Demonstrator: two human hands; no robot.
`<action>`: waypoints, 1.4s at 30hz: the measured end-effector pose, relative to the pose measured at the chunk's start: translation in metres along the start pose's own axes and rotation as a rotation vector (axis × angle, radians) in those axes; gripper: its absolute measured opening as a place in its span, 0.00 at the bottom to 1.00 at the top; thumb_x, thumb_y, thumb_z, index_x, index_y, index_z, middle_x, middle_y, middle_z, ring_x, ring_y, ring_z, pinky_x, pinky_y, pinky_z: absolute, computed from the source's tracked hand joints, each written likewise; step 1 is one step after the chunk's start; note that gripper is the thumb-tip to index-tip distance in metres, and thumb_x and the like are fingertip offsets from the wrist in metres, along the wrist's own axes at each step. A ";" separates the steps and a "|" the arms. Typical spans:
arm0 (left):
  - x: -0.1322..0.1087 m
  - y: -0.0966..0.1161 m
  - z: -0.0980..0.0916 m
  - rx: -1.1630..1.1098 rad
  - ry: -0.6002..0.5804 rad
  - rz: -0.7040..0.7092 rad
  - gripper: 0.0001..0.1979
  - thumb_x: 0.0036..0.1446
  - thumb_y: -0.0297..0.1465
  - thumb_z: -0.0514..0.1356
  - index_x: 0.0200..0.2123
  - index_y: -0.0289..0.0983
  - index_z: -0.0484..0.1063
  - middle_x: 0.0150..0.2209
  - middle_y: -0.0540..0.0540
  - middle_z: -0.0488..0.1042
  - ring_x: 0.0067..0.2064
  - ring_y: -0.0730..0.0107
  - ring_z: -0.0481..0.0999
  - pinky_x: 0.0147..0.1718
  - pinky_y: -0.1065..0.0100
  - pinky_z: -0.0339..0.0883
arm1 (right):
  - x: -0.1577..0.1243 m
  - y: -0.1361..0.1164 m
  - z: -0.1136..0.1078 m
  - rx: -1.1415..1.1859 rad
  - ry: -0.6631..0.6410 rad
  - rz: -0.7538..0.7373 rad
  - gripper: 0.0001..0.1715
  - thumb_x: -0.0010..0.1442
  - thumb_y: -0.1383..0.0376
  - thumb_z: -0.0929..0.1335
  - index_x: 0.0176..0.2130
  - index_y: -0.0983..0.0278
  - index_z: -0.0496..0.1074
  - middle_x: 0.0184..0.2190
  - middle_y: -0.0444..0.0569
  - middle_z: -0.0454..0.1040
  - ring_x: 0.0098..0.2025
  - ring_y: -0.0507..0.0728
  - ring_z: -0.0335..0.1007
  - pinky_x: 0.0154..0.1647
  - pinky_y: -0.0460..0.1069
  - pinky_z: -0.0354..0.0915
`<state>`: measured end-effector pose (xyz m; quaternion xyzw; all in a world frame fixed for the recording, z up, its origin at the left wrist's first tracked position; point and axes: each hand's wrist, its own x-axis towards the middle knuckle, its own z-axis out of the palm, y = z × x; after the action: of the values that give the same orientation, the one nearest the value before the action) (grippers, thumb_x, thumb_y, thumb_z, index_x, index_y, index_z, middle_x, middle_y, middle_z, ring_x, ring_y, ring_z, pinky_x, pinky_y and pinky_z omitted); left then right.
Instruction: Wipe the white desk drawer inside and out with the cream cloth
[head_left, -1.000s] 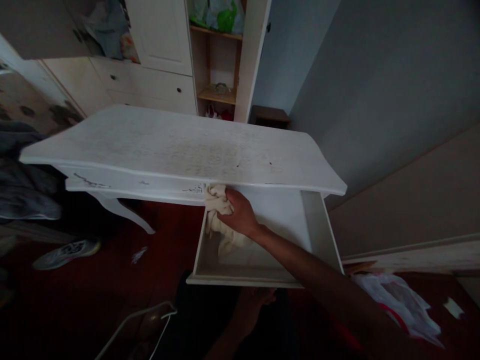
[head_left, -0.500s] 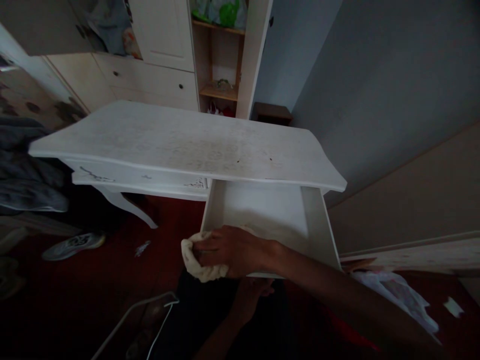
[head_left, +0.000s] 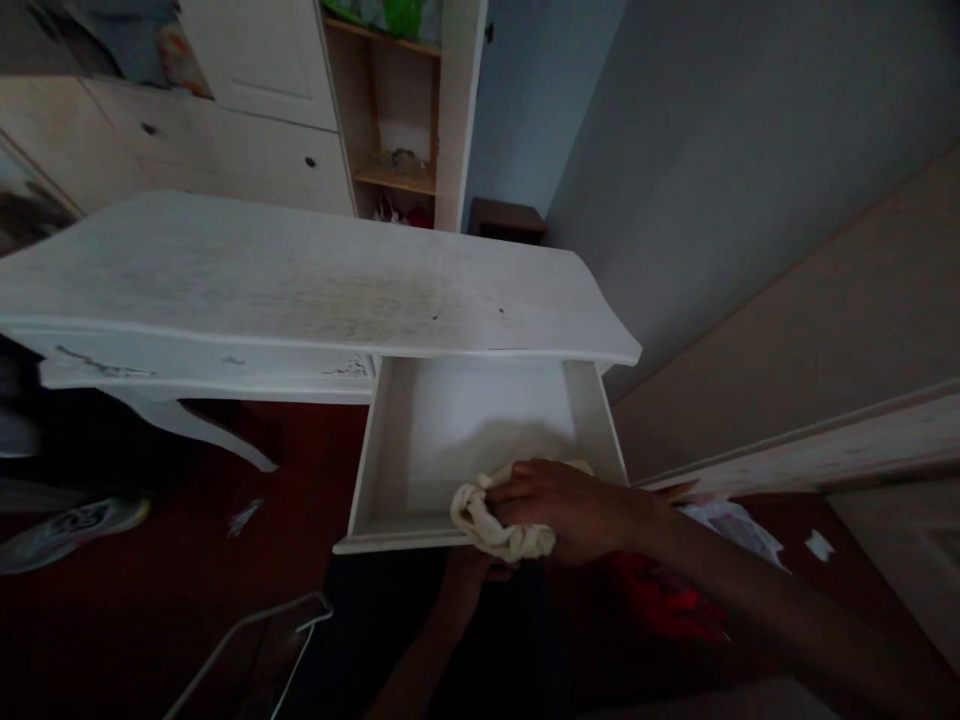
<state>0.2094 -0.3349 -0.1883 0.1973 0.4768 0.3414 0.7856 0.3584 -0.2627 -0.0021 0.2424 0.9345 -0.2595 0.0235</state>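
Note:
A white desk point(head_left: 300, 290) has its right drawer point(head_left: 390, 450) pulled out, bare inside. My right hand point(head_left: 577, 505) is closed round a bunched cream cloth point(head_left: 487, 525) and presses it against the drawer's front rim, right of the middle. My left hand point(head_left: 469, 575) reaches up beneath the drawer's front in deep shadow; its fingers are mostly hidden under the panel.
A cupboard with drawers and open shelves point(head_left: 390, 110) stands behind the desk. A grey wall point(head_left: 712, 150) and a beige panel point(head_left: 810, 360) are to the right. On the dark red floor lie a shoe point(head_left: 67, 525), a white wire hanger point(head_left: 247, 640), red fabric point(head_left: 667, 610) and a plastic bag point(head_left: 735, 530).
My right hand pulled the cloth from the drawer's back left corner to its front left corner, then slid it right along the front rim. The view shifted right.

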 end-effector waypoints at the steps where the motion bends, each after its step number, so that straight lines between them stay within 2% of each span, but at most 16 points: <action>1: -0.001 0.003 0.001 0.022 0.001 0.017 0.27 0.32 0.48 0.72 0.31 0.32 0.78 0.29 0.40 0.81 0.31 0.57 0.80 0.31 0.60 0.75 | -0.013 0.003 0.001 -0.001 0.004 0.031 0.24 0.56 0.70 0.69 0.53 0.58 0.72 0.56 0.52 0.74 0.59 0.59 0.66 0.61 0.57 0.56; 6: -0.007 0.009 0.001 0.089 0.002 0.070 0.24 0.36 0.45 0.70 0.32 0.31 0.79 0.29 0.40 0.80 0.31 0.60 0.80 0.30 0.63 0.75 | -0.068 0.022 0.004 -0.124 0.004 0.160 0.33 0.54 0.75 0.68 0.59 0.61 0.69 0.60 0.56 0.70 0.62 0.62 0.61 0.60 0.58 0.56; 9: -0.005 0.006 -0.001 0.120 0.008 0.068 0.23 0.36 0.45 0.69 0.30 0.31 0.79 0.26 0.41 0.79 0.28 0.61 0.79 0.25 0.66 0.72 | -0.085 0.036 0.002 -0.304 0.000 0.207 0.30 0.59 0.77 0.65 0.58 0.59 0.70 0.60 0.54 0.71 0.62 0.62 0.61 0.58 0.59 0.56; 11: -0.004 0.004 -0.003 0.140 0.008 0.061 0.23 0.37 0.46 0.69 0.29 0.31 0.78 0.25 0.41 0.78 0.26 0.63 0.78 0.21 0.69 0.69 | -0.087 0.047 -0.001 -0.405 -0.008 0.206 0.24 0.63 0.75 0.63 0.55 0.57 0.72 0.59 0.52 0.71 0.61 0.62 0.61 0.56 0.59 0.56; 13: -0.003 0.003 -0.003 0.154 0.006 0.061 0.23 0.38 0.46 0.68 0.29 0.31 0.78 0.26 0.42 0.78 0.23 0.65 0.77 0.18 0.71 0.66 | -0.081 0.060 -0.006 -0.478 -0.020 0.207 0.19 0.67 0.71 0.63 0.53 0.55 0.73 0.59 0.50 0.72 0.60 0.62 0.62 0.55 0.58 0.56; 16: -0.003 0.002 -0.003 0.167 0.013 0.061 0.24 0.38 0.48 0.67 0.29 0.31 0.77 0.26 0.42 0.77 0.21 0.67 0.75 0.15 0.72 0.62 | -0.065 0.083 -0.014 -0.568 -0.016 0.259 0.17 0.68 0.69 0.62 0.51 0.56 0.74 0.59 0.50 0.71 0.59 0.62 0.62 0.55 0.58 0.57; 21: -0.004 0.000 -0.003 0.166 0.001 0.070 0.27 0.40 0.50 0.67 0.33 0.31 0.77 0.26 0.43 0.77 0.20 0.68 0.75 0.14 0.73 0.61 | -0.040 0.117 -0.028 -0.627 0.044 0.417 0.18 0.69 0.69 0.60 0.53 0.60 0.73 0.62 0.52 0.67 0.58 0.63 0.62 0.55 0.57 0.57; 26: -0.003 -0.002 -0.003 0.173 -0.009 0.068 0.28 0.40 0.51 0.66 0.34 0.31 0.76 0.26 0.44 0.77 0.20 0.69 0.75 0.14 0.73 0.61 | -0.021 0.134 -0.035 -0.737 0.054 0.476 0.19 0.70 0.69 0.58 0.55 0.65 0.70 0.62 0.58 0.66 0.58 0.65 0.60 0.56 0.59 0.58; 30: -0.004 -0.001 -0.002 0.167 -0.013 0.072 0.28 0.40 0.51 0.66 0.33 0.31 0.76 0.26 0.44 0.76 0.19 0.70 0.74 0.14 0.73 0.60 | -0.010 0.137 -0.031 -0.745 0.088 0.528 0.20 0.69 0.70 0.58 0.55 0.66 0.70 0.61 0.60 0.66 0.60 0.67 0.59 0.56 0.59 0.59; 33: -0.006 0.003 -0.001 0.177 -0.023 0.070 0.28 0.40 0.51 0.67 0.33 0.31 0.76 0.27 0.44 0.76 0.20 0.70 0.74 0.14 0.73 0.60 | -0.004 0.134 -0.026 -0.704 0.179 0.728 0.23 0.68 0.70 0.57 0.58 0.64 0.67 0.60 0.61 0.67 0.58 0.68 0.62 0.52 0.60 0.64; 36: -0.008 0.004 -0.001 0.174 -0.032 0.076 0.28 0.41 0.51 0.67 0.34 0.31 0.77 0.27 0.44 0.77 0.20 0.71 0.74 0.15 0.74 0.60 | 0.005 0.127 -0.021 -0.611 0.239 0.971 0.24 0.66 0.70 0.59 0.60 0.67 0.64 0.55 0.67 0.70 0.52 0.70 0.69 0.46 0.60 0.67; 39: -0.007 0.002 -0.001 0.163 -0.033 0.070 0.30 0.39 0.53 0.67 0.33 0.31 0.76 0.27 0.45 0.76 0.20 0.71 0.74 0.14 0.74 0.60 | 0.015 0.118 -0.017 -0.493 0.252 1.164 0.23 0.64 0.68 0.61 0.57 0.74 0.65 0.51 0.72 0.72 0.50 0.71 0.73 0.46 0.60 0.68; 42: -0.006 0.001 -0.001 0.161 -0.024 0.057 0.30 0.38 0.53 0.67 0.33 0.31 0.76 0.27 0.44 0.76 0.19 0.71 0.73 0.14 0.73 0.59 | 0.021 0.108 -0.013 -0.391 0.207 1.256 0.22 0.62 0.64 0.64 0.52 0.75 0.70 0.47 0.72 0.76 0.50 0.72 0.75 0.46 0.61 0.69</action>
<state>0.2067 -0.3384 -0.1845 0.2774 0.4873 0.3218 0.7629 0.3914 -0.1660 -0.0459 0.7558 0.6429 0.0023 0.1239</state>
